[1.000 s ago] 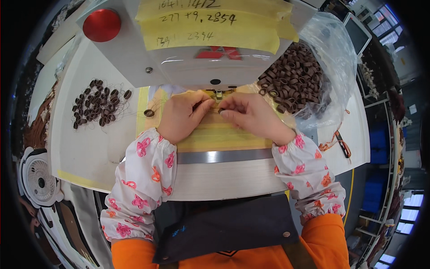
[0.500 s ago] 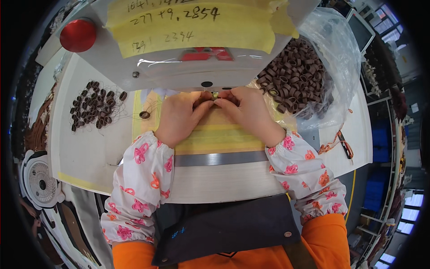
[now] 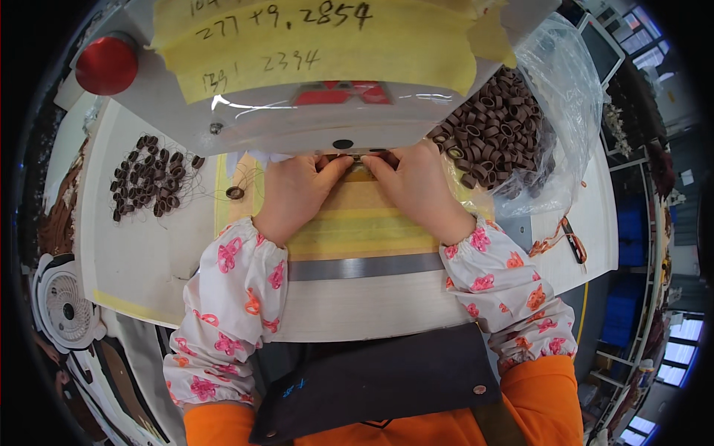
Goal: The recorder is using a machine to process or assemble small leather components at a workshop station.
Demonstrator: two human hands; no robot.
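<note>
Under the front of a large pale machine head (image 3: 245, 126), my left hand (image 3: 292, 192) and my right hand (image 3: 418, 184) meet with their thumbs pointing toward each other. The fingers of both hands are pinched. A small gap separates the thumb tips, and something small and dark shows there, too small and too covered to name. The machine head hides what lies beyond the fingertips. Beside my left wrist, a single brown loop (image 3: 235, 193) with loose thread lies on the yellow-taped work surface (image 3: 357, 227).
Left on the white table (image 3: 186, 253) lies a cluster of brown loops (image 3: 152, 175) with trailing threads. A clear plastic bag (image 3: 569, 82) at right holds a heap of brown rings (image 3: 494, 134). Near it lies a dark-handled tool (image 3: 573, 239) with orange cord. A red button (image 3: 106, 65) sits on the machine.
My thumb tips have moved slightly apart and a little farther in under the machine head. The view has shifted a little; the loops and rings stay in place.
</note>
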